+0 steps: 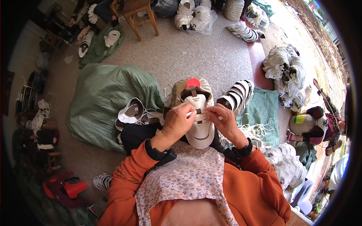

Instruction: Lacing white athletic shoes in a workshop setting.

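An off-white sneaker [200,133] with a dark brown lining lies in front of me, its toe toward my body. Behind its heel shows the red cap [193,82] of what looks like a large plastic jug under the shoe. My left hand [177,120] pinches a white shoelace [191,113] above the tongue. At the other side of the tongue, my right hand [225,119] has thumb and forefinger pressed together; what lies between them is too small to make out. Black bands circle both wrists.
Beside my left knee, white shoes [131,112] rest against a green sack [109,101]. To the right are stacked shoe uppers [238,95], loose white laces [256,131] and a green cloth [266,109]. A wooden stool [138,13] stands ahead; another person [318,124] sits at far right.
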Action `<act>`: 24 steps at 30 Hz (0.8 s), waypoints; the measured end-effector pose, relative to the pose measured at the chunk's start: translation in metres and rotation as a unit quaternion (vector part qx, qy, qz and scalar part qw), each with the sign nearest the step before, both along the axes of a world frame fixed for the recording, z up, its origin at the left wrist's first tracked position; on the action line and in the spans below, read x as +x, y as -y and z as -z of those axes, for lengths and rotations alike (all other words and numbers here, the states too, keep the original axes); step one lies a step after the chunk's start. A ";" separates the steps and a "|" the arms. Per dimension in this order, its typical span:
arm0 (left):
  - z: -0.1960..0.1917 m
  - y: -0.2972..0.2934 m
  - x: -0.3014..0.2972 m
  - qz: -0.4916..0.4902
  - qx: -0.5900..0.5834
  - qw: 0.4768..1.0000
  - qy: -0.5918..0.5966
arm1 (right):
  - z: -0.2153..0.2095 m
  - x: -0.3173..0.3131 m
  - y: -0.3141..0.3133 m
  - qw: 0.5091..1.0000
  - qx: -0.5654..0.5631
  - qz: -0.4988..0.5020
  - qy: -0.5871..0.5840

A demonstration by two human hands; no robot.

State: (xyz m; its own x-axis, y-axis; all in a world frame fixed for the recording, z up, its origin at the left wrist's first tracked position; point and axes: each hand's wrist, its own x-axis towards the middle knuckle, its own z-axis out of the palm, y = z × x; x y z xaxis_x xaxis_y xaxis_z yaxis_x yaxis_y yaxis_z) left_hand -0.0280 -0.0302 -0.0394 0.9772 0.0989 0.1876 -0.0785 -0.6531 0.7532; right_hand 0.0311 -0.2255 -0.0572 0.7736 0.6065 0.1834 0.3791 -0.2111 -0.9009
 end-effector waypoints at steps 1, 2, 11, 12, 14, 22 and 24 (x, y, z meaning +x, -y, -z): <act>0.001 0.003 0.001 -0.002 0.026 0.999 0.024 | 0.001 -0.001 -0.002 0.999 0.006 0.027 -0.031; 0.002 0.005 0.003 0.000 0.023 0.999 0.032 | 0.001 -0.002 -0.004 0.996 0.010 0.057 -0.073; 0.000 0.002 0.006 -0.025 0.079 0.993 -0.084 | -0.011 0.013 -0.016 0.928 -0.256 -0.080 0.258; 0.000 0.001 0.006 -0.021 0.086 0.993 -0.076 | -0.013 0.016 -0.016 0.906 -0.282 -0.116 0.294; -0.002 -0.002 0.004 -0.017 0.094 0.993 -0.062 | -0.017 0.023 -0.016 0.905 -0.258 -0.113 0.319; -0.021 -0.036 -0.031 0.059 -0.251 0.941 -0.220 | -0.055 0.066 0.080 0.959 0.136 0.144 -0.204; -0.021 -0.036 -0.034 0.105 -0.294 0.931 -0.190 | -0.044 0.064 0.087 0.900 0.290 0.093 -0.311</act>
